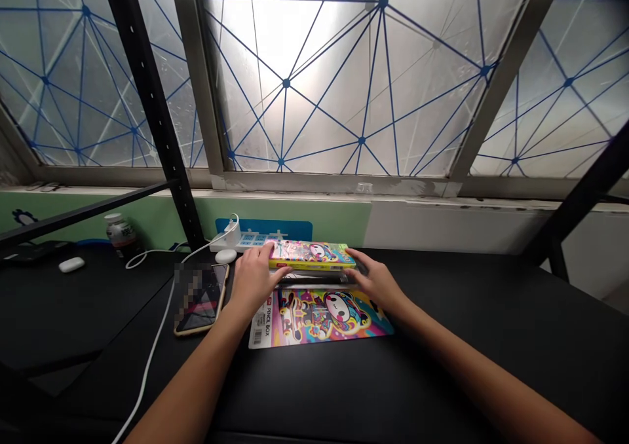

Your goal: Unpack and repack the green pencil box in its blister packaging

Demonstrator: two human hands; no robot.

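A flat, brightly printed box with a cartoon character and a yellow front edge is held level between my two hands. My left hand grips its left end, thumb along the near side and fingers at the top corner. At the right end, my right hand has its fingers and thumb around the corner. Just below the box is a narrow dark strip with a pale edge; its kind I cannot make out. Closer to me lies a matching printed card marked "PENCIL BOX", flat on the black table.
Left of my left hand lies a phone, with a white cable running past it. A white earbud case sits before a power strip. Further left are a bottle and another white case. Black shelf posts flank the table.
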